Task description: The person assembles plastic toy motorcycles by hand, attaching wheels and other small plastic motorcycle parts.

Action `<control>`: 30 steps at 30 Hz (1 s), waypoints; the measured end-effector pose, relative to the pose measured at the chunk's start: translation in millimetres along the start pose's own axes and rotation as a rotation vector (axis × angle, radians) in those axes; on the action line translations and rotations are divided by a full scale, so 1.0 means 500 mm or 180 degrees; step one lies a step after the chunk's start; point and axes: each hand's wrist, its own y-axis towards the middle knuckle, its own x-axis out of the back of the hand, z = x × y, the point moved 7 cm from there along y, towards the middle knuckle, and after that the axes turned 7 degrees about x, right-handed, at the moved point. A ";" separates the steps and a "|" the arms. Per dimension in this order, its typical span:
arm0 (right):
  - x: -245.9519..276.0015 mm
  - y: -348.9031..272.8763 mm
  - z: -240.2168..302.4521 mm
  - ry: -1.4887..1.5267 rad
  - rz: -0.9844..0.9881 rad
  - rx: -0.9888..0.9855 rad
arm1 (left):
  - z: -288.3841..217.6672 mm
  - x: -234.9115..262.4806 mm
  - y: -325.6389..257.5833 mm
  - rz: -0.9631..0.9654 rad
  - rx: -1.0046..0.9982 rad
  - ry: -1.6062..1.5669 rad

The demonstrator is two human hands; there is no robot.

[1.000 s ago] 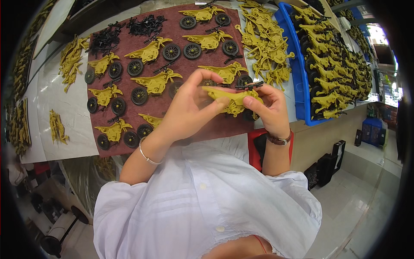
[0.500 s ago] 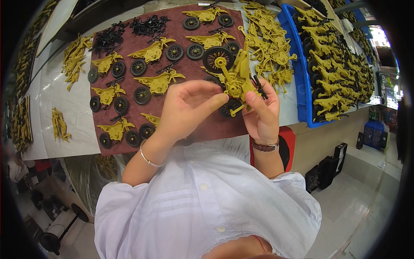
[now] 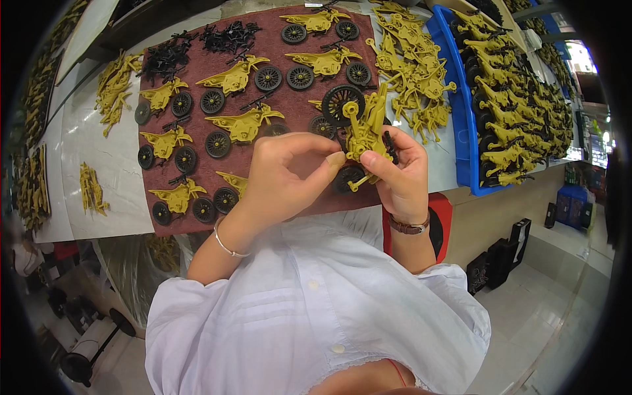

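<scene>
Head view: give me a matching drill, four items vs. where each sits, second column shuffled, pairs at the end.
Items:
1. yellow toy frame with a black wheel
2. blue bin
3. dark red mat
4. black parts pile

Places:
A. along the right end of the bench, full of yellow frames
B. at the far edge of the mat, top left
C. in the grip of both hands, left hand and right hand, above the mat
D. spread over the middle of the bench, under rows of yellow frames and black wheels

Pairs: 1-C, 2-A, 3-D, 4-B
</scene>
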 end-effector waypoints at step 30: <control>-0.010 -0.005 -0.001 0.0159 -0.0019 0.0168 | -0.039 0.009 0.005 0.0012 -0.0584 0.0155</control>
